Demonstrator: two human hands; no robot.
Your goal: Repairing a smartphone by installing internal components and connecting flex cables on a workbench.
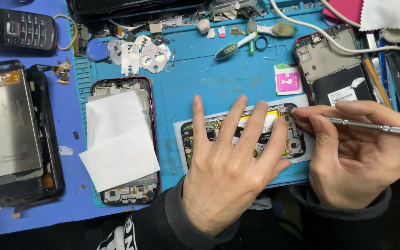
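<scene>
My left hand (230,166) lies flat, fingers spread, on an opened phone body (200,134) with its circuit board and yellow battery showing, pressing it onto the blue work mat (195,78). My right hand (353,153) grips a slim metal screwdriver (376,126), its tip at the phone's upper right corner beside a small round part (291,108). The phone rests on a white sheet.
Left of my hands lies a red-rimmed phone frame (151,120) covered by white paper (116,143). Further left sits a detached screen assembly (10,129). Another opened phone (329,69), toothbrushes (237,45), metal shields (144,55), a pink-and-white packet (287,79) and a keypad phone (17,30) lie at the back.
</scene>
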